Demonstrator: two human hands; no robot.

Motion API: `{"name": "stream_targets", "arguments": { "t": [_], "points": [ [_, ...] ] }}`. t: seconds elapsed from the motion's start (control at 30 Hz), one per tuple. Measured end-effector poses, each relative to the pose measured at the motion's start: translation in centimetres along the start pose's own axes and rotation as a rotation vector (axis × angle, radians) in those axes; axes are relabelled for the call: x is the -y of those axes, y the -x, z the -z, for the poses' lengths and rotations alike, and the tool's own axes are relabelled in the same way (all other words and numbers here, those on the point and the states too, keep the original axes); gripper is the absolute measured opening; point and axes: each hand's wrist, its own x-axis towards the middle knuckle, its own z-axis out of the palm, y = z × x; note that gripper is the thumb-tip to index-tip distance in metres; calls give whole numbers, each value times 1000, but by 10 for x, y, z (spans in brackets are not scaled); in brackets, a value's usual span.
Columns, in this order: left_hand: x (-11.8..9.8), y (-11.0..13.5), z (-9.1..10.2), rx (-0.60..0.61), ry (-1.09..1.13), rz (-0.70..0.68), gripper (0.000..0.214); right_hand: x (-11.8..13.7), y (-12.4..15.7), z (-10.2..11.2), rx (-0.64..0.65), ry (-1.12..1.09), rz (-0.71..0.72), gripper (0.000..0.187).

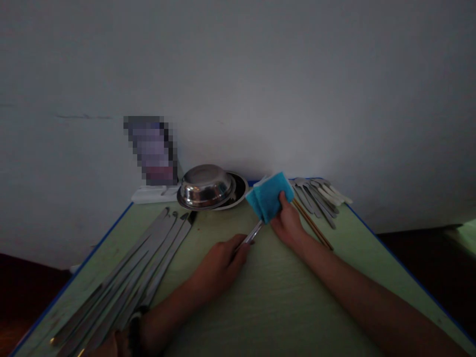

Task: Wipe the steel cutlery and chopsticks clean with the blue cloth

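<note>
My left hand point(225, 260) is closed around the slim shiny handle of a metal utensil point(255, 231), low over the middle of the table. The utensil's far end is hidden by a folded blue cloth point(273, 196), so I cannot tell its kind. My right hand point(289, 223) grips this cloth around that end, thumb on top. Just right of my right hand lies a pair of brown chopsticks point(314, 225). Several long-handled metal kitchen tools point(148, 265) lie side by side on the left, partly behind my left forearm.
An upturned steel bowl point(206, 186) rests on a metal plate point(243, 187) by the wall. Several spoons and other cutlery point(316, 196) lie at the back right. A blurred-out upright panel point(152, 151) stands on a white base point(148, 195). Blue edging bounds the green table point(282, 302).
</note>
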Motion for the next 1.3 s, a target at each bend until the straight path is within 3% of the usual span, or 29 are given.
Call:
{"name": "stream_targets", "arguments": {
  "t": [0.17, 0.33, 0.4, 0.63, 0.73, 0.83, 0.97, 1.17, 1.3],
  "points": [
    [1, 9, 1, -25, 48, -107, 32, 6, -10, 5, -44, -26, 13, 20],
    [1, 12, 8, 189, 157, -245, 21, 7, -11, 6, -7, 12, 18, 23],
    [3, 10, 6, 210, 213, -261, 21, 6, -8, 6, 57, 33, 25, 22],
    [9, -2, -2, -42, 153, -102, 22, -3, 18, 6, 444, 434, 10, 32],
    [8, -2, -1, -92, 88, -75, 23, 0, 25, 4, 598, 611, 40, 34],
    [8, -1, 0, -104, 58, -102, 23, 4, 27, 2, 659, 693, 55, 33],
    [11, -3, -1, -92, 52, -124, 23, 1, 26, 1, 593, 598, 5, 30],
    [9, 4, 0, 78, 25, -256, 22, -5, 15, -2, 239, 99, -143, 23],
    [5, 11, 4, 118, -94, -362, 23, -3, 11, -4, 186, -10, -169, 18]
  ]
}}
